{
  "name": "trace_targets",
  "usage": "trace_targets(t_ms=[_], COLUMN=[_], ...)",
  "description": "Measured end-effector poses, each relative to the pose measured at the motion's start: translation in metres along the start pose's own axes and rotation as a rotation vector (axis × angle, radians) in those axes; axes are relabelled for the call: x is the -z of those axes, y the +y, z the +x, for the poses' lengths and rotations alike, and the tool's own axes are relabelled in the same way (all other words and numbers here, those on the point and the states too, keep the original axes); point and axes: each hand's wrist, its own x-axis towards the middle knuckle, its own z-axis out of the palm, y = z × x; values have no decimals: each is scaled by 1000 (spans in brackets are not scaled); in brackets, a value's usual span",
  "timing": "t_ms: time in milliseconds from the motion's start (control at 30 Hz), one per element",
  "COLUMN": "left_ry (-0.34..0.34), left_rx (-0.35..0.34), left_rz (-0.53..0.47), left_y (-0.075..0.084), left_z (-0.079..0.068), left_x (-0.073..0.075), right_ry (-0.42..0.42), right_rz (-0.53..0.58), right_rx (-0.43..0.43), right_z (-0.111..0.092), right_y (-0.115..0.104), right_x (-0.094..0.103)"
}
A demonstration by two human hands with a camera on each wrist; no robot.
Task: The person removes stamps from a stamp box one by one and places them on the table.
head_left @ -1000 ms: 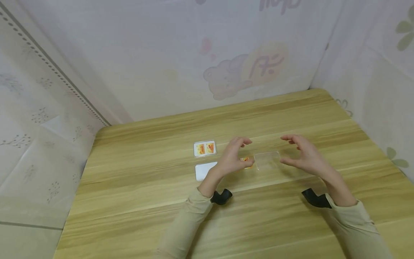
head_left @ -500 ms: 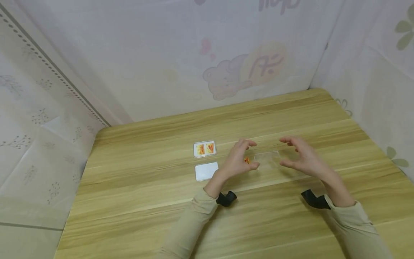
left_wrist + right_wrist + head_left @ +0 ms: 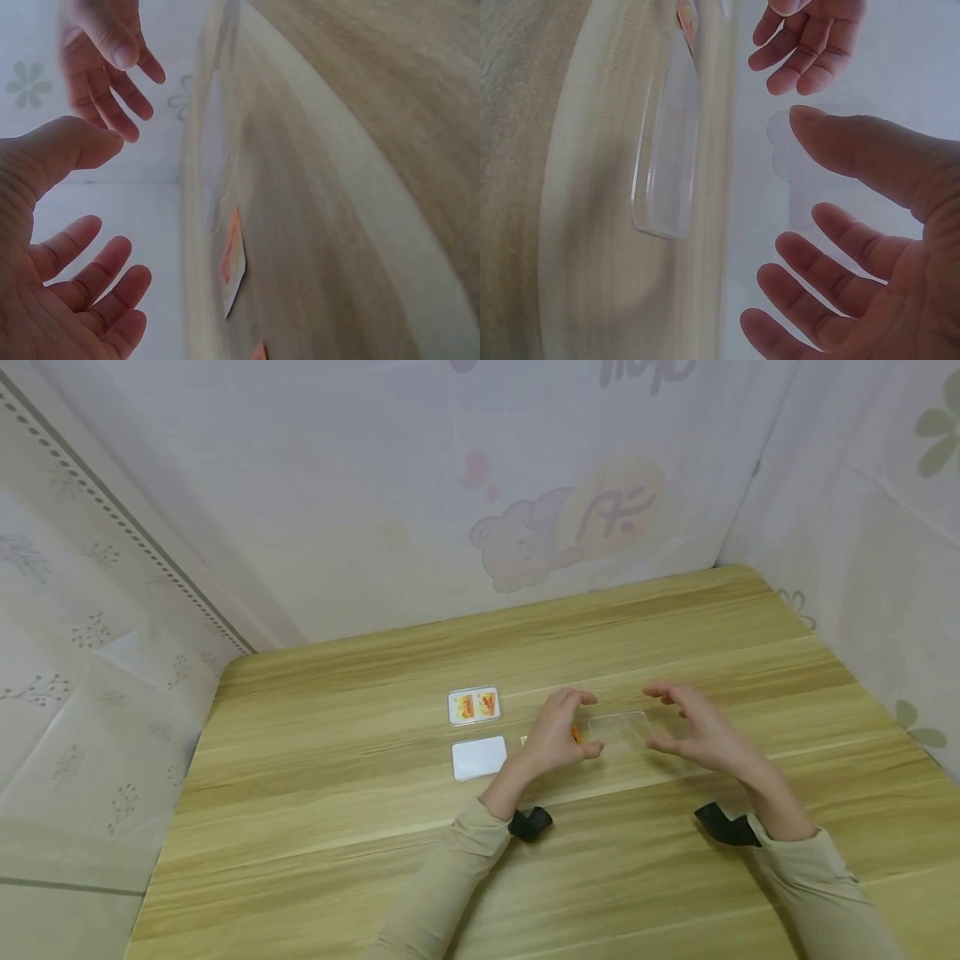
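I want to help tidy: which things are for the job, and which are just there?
Probably for the job:
clear piece between left hand and right hand
orange picture piece
maybe white rectangle, two-picture card

Just there:
bear-print sheet
black wrist pieces

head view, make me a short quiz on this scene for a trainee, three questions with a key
1. True or false: neither the left hand nor the right hand holds anything.

2. In the head view, what lies just above the white card?
a) a black strap
b) the picture card
c) a sleeve

3. Fill in: the case between the hands is ____, letting the table show through.

Key: 1. True; 2. b; 3. clear
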Motion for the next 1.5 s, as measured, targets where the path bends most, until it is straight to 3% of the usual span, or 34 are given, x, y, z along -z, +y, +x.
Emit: trace_targets(t_ms=[767,1133,1500], left_ry=[-54,-123,-160], left_rx=[54,111,147], left_rz=[198,313,415], left_y=[-1,2,5], left_z=[4,8,12], left_x=[-16,-21,-24], right_ry=[-36,-60,-129], right_rz=[-19,-20,-94], right_rx=[12,34,-22], right_z=[0,2,5], right_y=[10,20,20], right_x=[-13,-20,-20])
